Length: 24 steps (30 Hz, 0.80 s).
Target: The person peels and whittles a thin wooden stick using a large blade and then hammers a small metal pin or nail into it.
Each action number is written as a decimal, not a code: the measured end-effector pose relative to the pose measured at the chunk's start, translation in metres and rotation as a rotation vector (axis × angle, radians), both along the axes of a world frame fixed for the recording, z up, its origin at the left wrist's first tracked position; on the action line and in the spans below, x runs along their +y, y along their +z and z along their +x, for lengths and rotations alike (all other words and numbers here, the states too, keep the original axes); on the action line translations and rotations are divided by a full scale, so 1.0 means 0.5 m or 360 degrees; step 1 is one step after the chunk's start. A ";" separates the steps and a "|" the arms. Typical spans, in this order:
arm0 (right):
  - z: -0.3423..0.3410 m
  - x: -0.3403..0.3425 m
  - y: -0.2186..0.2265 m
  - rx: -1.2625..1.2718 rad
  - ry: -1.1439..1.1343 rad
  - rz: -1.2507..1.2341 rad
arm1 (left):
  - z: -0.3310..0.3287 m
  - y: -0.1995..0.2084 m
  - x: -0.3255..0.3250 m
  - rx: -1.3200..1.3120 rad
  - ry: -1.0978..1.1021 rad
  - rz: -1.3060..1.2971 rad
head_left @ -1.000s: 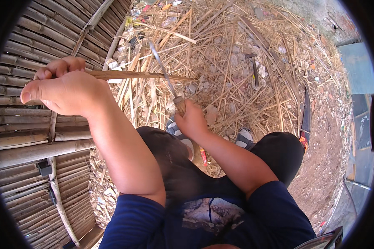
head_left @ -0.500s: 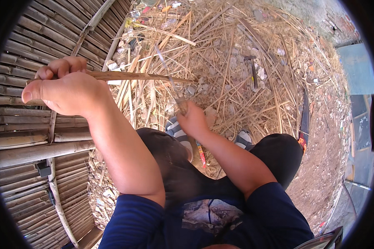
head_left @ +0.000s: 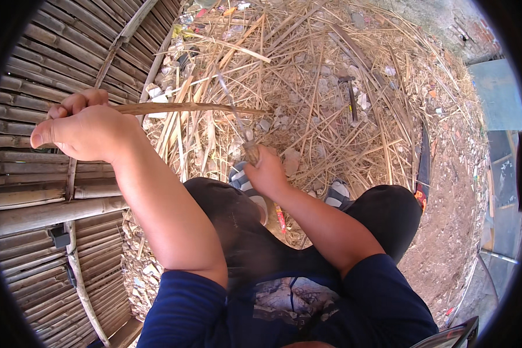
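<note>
My left hand (head_left: 84,130) is closed round one end of a brown bamboo strip (head_left: 185,108), held out level beside the bamboo wall. The strip's free end narrows to a point toward the right. Lower down, my right hand (head_left: 268,173) grips the wooden handle (head_left: 251,152) of a knife. The thin, blurred blade (head_left: 231,103) slants up and to the left and crosses the strip near its tapered end. Whether the blade touches the strip, I cannot tell.
Split bamboo and shavings (head_left: 307,69) litter the ground ahead. A hammer (head_left: 350,98) lies among them, and a saw (head_left: 424,162) with a red-orange handle rests by my right knee. The bamboo wall (head_left: 29,122) stands close on the left; a red wrapper (head_left: 281,219) lies between my feet.
My left hand and the bamboo strip have shifted slightly to the left. The knife's handle has dropped a little, and its blade appears less smeared than before.
</note>
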State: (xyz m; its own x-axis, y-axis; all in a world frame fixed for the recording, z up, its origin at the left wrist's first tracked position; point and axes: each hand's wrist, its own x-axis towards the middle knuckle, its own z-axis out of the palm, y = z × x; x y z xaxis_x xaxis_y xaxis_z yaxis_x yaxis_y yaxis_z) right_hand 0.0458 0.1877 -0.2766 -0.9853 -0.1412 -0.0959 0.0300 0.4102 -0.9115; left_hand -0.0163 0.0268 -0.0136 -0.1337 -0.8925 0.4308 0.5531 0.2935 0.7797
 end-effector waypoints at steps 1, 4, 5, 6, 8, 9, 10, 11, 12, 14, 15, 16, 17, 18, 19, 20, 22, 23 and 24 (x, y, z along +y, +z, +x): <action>-0.004 0.001 0.029 -0.0013 0.0095 0.0005 | 0.000 0.002 0.004 -0.0002 -0.0001 0.0004; -0.003 -0.002 0.046 0.0014 0.0273 0.0021 | 0.001 0.000 0.008 0.0015 -0.0016 -0.0036; 0.000 0.003 0.017 0.0082 0.0249 0.0043 | 0.001 0.001 0.009 0.0032 -0.0026 -0.0055; 0.001 0.008 -0.014 0.0155 0.0227 0.0064 | 0.004 0.002 0.009 0.0035 -0.0035 -0.0035; 0.001 0.041 -0.093 -0.0175 0.0086 0.0298 | -0.001 0.005 0.016 0.0058 -0.0080 0.0012; 0.001 0.058 -0.128 -0.0347 0.0013 0.0412 | -0.002 0.006 0.020 0.0079 -0.0096 0.0036; -0.002 0.075 -0.153 -0.0320 -0.0026 0.0408 | -0.003 0.005 0.024 0.0096 -0.0112 0.0061; -0.008 0.087 -0.159 -0.0291 -0.0060 0.0407 | -0.003 0.005 0.024 0.0114 -0.0122 0.0088; -0.013 0.092 -0.165 -0.0262 -0.0096 0.0407 | -0.006 0.006 0.026 0.0122 -0.0140 0.0061; -0.015 0.066 -0.156 -0.0259 -0.0165 0.0269 | -0.011 0.000 0.029 0.0125 -0.0171 0.0024; -0.017 0.045 -0.129 -0.0253 -0.0186 0.0205 | -0.009 -0.002 0.026 0.0117 -0.0149 0.0007; -0.018 0.030 -0.078 -0.0105 -0.0122 0.0129 | -0.004 0.016 0.036 0.0125 -0.0136 -0.0037; -0.014 0.013 -0.031 0.0019 -0.0055 0.0074 | -0.002 0.013 0.034 0.0109 -0.0119 -0.0059; -0.011 0.008 0.000 0.0142 0.0000 0.0024 | -0.003 0.009 0.033 0.0110 -0.0125 -0.0052; -0.013 0.005 0.014 0.0112 0.0063 -0.0004 | -0.002 0.009 0.027 0.0112 -0.0126 -0.0056; -0.017 0.001 0.024 0.0082 0.0128 -0.0036 | -0.001 0.008 0.022 0.0115 -0.0125 -0.0063; -0.012 0.007 -0.007 0.0205 0.0220 -0.0047 | 0.003 0.000 0.015 0.0078 -0.0110 -0.0085; -0.002 0.022 -0.057 0.0106 0.0151 -0.0036 | 0.001 -0.001 0.016 0.0069 -0.0113 -0.0096; 0.008 0.039 -0.113 0.0015 0.0075 -0.0021 | -0.003 -0.001 0.020 0.0041 -0.0102 -0.0070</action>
State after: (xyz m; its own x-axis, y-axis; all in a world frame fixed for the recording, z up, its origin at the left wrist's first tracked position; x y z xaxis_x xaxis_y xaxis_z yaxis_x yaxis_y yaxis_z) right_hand 0.0498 0.2074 -0.3333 -0.9784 -0.1884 -0.0846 0.0025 0.3987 -0.9171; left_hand -0.0178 0.0368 -0.0140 -0.1783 -0.8626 0.4734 0.5914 0.2906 0.7522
